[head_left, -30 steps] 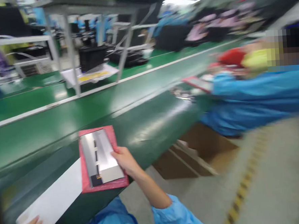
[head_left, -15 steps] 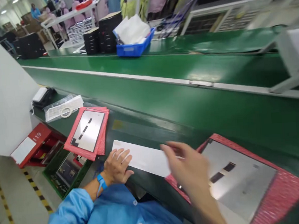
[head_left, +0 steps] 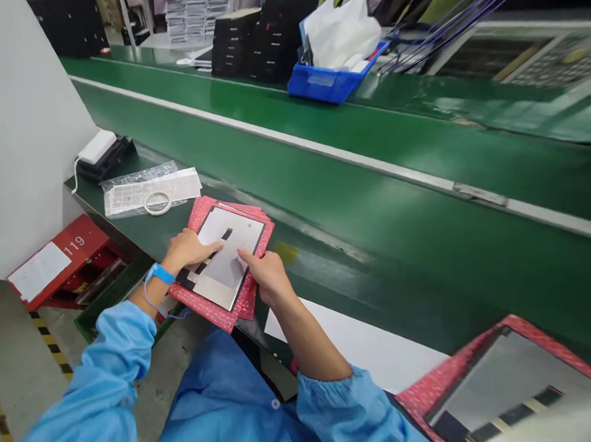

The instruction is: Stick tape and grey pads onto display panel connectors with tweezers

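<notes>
Silver panel [head_left: 228,268], black strips [head_left: 225,235], on pink sleeves [head_left: 200,209], left fingers [head_left: 208,248] flat, right fingers [head_left: 246,256] pinching edge.

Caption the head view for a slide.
Left hand and right hand on a silver panel atop red pouches on the green bench.

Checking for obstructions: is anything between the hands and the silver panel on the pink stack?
Nothing visible. The left hand and right hand both rest directly on the silver panel; the tape roll lies apart, farther back.
</notes>
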Tool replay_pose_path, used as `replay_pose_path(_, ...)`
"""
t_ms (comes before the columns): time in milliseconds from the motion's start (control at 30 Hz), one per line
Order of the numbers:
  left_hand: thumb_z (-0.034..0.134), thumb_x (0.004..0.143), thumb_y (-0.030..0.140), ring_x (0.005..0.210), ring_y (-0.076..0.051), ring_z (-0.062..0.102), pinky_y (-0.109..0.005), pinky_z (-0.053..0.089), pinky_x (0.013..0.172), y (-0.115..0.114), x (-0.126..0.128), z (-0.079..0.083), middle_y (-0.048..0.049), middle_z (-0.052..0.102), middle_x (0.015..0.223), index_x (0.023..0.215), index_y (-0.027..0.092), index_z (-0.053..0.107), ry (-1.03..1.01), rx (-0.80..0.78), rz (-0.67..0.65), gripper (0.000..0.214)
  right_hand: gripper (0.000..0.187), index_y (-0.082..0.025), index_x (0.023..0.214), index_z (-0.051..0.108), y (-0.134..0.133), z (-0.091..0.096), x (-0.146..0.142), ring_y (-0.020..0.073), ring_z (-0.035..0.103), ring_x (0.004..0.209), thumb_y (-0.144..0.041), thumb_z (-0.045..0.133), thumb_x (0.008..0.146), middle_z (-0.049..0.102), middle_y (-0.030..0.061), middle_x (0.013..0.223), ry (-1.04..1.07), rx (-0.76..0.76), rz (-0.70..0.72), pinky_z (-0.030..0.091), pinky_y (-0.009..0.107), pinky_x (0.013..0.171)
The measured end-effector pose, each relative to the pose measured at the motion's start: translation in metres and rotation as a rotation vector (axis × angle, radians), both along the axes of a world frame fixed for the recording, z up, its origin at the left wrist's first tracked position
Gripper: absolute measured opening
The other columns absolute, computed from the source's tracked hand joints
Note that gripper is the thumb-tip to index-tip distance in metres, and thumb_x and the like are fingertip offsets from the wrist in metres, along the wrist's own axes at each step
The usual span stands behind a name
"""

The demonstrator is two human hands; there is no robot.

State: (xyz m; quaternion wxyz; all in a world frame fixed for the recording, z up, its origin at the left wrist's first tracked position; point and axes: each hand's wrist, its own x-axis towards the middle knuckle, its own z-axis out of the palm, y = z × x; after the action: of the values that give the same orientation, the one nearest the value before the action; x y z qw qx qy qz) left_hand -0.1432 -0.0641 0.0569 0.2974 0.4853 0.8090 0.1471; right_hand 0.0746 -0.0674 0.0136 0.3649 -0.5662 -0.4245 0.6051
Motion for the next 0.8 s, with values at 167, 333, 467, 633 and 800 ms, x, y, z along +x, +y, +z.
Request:
replay_pose_path(167,0.095,0.068,0.059,0.104,-0.040,0.080,-0.043,0.065,0.088,0.000,-0.005,0.014,-0.0222,0.083,0.107,0.092,0.012,0.078,-0.499,-0.091,0.071,0.055,0.040,-0.013,0.111,0.078,0.000,0.010,-0.013,0.0317,0.079,0.103,-0.033,0.085,0.077,0.081,0.0173,0.121,0.110,-0.130,-0.128,0.066,0.037,0.082)
replay_pose_path(333,0.093,0.063,0.048,0.080,-0.035,0.081,-0.046,0.070,0.074,-0.028,-0.014,0.029,-0.0191,0.084,0.097,0.103,0.012,0.079,-0.877,-0.093,0.056,0.056,0.031,-0.012,0.095,0.077,-0.003,0.028,-0.022,0.0291,0.079,0.084,-0.025,0.087,0.069,0.082,0.0152,0.095,0.278,-0.236,-0.111,0.067,0.036,0.071)
replay_pose_path(467,0.094,0.063,0.039,0.092,-0.038,0.082,-0.048,0.072,0.080,-0.062,-0.027,0.032,-0.0155,0.084,0.113,0.126,0.016,0.075,-1.026,0.032,0.045,0.070,0.053,-0.014,0.107,0.077,-0.016,0.042,-0.026,0.0248,0.078,0.083,-0.023,0.092,0.057,0.083,0.0096,0.099,0.447,-0.200,-0.045,0.067,0.034,0.079)
replay_pose_path(633,0.098,0.067,0.034,0.094,-0.037,0.082,-0.036,0.070,0.067,-0.117,-0.053,0.044,-0.0122,0.084,0.116,0.128,0.020,0.077,-1.183,0.099,0.137,0.066,0.067,-0.014,0.114,0.076,-0.050,0.049,-0.045,0.0318,0.081,0.084,-0.027,0.099,0.053,0.084,0.0119,0.104,0.675,-0.263,0.184,0.071,0.044,0.081)
replay_pose_path(800,0.093,0.073,0.068,0.112,-0.042,0.079,-0.047,0.069,0.089,-0.195,-0.055,0.023,-0.0120,0.084,0.111,0.130,0.018,0.076,-1.553,0.430,0.505,0.078,0.054,-0.019,0.105,0.077,-0.087,0.027,-0.070,0.0343,0.082,0.083,-0.025,0.095,0.054,0.084,0.0057,0.094,0.743,-0.415,0.081,0.070,0.052,0.091)
